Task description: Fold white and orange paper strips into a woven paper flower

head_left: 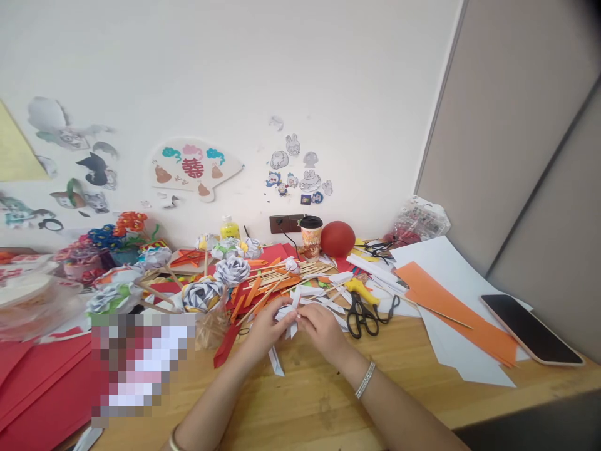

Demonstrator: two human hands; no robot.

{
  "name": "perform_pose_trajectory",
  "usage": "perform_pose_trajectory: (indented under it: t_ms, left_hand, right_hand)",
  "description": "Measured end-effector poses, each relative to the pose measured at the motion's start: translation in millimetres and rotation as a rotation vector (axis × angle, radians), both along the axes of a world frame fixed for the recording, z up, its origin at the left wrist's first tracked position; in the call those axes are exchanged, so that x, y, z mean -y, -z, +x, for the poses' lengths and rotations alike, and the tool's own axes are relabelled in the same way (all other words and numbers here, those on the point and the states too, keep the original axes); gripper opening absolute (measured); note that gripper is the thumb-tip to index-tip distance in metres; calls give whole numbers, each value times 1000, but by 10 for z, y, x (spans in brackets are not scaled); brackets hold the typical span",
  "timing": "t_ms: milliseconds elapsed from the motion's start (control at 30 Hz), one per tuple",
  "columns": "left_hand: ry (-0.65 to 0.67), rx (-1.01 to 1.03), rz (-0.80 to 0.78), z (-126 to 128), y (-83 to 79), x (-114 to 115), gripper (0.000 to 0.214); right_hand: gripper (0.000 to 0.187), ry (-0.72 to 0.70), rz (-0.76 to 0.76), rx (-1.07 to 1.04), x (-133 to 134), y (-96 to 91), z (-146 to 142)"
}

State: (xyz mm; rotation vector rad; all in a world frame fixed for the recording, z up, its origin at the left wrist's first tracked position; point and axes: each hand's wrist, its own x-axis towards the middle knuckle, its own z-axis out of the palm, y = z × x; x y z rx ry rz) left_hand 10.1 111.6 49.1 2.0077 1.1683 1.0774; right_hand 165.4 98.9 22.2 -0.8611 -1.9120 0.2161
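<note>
Both hands meet over the middle of the wooden table (300,401), around a small folded white paper piece (295,299). My left hand (268,326) pinches it from the left, and my right hand (323,329) has thumb and fingertips closed on its right side. Parts of the paper are hidden behind the fingers. A loose white paper strip (276,362) lies just below my left hand. Black scissors (361,316) lie right of my right hand, beside a yellow-handled tool (362,290). Left of my left hand are white paper flowers (203,294) on wooden sticks.
Behind the hands are scattered wooden sticks (267,275), a paper cup (310,243) with a black lid and a red balloon (338,239). Orange paper (451,307) and a phone (530,329) lie right; red paper (42,388) covers the left. The wall (300,75) closes the back.
</note>
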Motion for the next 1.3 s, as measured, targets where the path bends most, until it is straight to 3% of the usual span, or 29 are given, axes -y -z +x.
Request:
perform_pose_trajectory:
  t_ms: [467,700,900,1067,1167,1300]
  left_hand:
    - [75,55,-124,-45,-91,46,32]
    - [-14,-40,79,-5,-76,51,24]
    - [-37,-100,158,-20,-74,72,23]
    - [-7,-172,338,-91,-99,88,30]
    - [58,-158,356,-119,-118,89,40]
    - [85,-110,351,-99,-138,106,27]
  right_hand:
    - [17,-113,7,-78,11,-57,53]
    - [18,-88,82,-36,4,-20,46]
    - [18,-94,100,-85,44,-54,54]
    - [18,-80,-58,-182,51,-140,89]
    - [16,-108,-172,-287,37,-203,114]
    - [16,-188,-294,-384,19,-220,105]
